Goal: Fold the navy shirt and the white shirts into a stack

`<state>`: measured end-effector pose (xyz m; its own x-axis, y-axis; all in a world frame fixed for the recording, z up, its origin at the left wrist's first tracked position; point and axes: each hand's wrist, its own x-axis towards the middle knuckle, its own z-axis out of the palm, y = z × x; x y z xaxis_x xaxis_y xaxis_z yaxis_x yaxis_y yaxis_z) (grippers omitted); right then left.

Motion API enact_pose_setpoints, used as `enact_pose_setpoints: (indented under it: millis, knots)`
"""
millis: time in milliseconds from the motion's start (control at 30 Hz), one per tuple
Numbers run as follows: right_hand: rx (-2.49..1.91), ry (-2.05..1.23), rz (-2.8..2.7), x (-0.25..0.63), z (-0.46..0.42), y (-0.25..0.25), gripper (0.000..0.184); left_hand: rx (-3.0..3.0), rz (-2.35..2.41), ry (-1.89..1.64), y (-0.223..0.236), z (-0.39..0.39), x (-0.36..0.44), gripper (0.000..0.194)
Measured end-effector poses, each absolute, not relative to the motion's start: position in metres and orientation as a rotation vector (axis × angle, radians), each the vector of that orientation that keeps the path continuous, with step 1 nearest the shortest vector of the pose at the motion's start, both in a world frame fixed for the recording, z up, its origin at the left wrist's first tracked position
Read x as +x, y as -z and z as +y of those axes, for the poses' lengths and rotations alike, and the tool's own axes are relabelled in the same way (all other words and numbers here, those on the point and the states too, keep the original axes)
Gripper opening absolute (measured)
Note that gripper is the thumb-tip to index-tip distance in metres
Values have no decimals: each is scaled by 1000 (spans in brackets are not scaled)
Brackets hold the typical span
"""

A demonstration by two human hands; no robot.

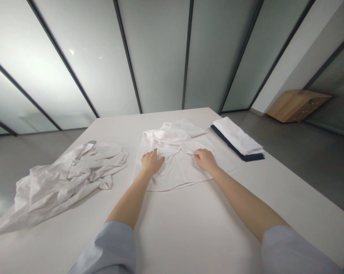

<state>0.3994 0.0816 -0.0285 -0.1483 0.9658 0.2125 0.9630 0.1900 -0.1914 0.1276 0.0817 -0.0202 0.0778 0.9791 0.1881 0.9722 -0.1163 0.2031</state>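
Note:
A thin white garment (186, 171) is spread on the table in front of me, its near part fairly flat and its far part bunched up in folds. My left hand (152, 161) rests on its left side, fingers stretched out and thumb apart. On the right, my right hand (205, 159) is closed, pinching a fold of the same cloth. The exact kind of garment cannot be made out under the folds.
Left on the white table (186, 228) lies a crumpled heap of white cloth (74, 177). Folded white cloth (237, 135) sits on folded dark navy cloth (246, 156) by the right edge. A wooden cabinet (294, 104) stands beyond, near frosted glass panels (157, 57).

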Motion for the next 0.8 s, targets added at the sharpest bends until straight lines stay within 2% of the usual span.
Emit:
enact_pose_setpoints:
  millis: [133, 267, 367, 433, 533, 633, 733, 800]
  knots:
    - [-1387, -194, -2305, 384, 75, 26, 25, 2538, 1805, -586, 18, 73, 138, 62]
    - [-1098, -301, -2358, 364, 62, 19, 24, 2713, 1467, -462, 17, 65, 152, 62]
    - [-1028, -362, -2432, 354, 53, 13, 29, 2646, 1401, -339, 20, 64, 159, 50]
    - [-1032, -374, -2430, 353, 49, 11, 29, 2537, 1430, -386, 22, 66, 160, 38]
    - [-1116, -306, -2278, 359, 52, 16, 39, 2268, 1530, -705, 26, 75, 154, 30]
    - [-1355, -264, -2150, 369, 62, 27, 47, 1874, 1701, -1203, 27, 92, 134, 28]
    - [-1668, -258, -2232, 376, 71, 34, 45, 1537, 1815, -1653, 25, 110, 101, 34]
    - [-1805, -233, -2283, 378, 73, 34, 43, 1539, 1855, -1714, 25, 118, 76, 42]
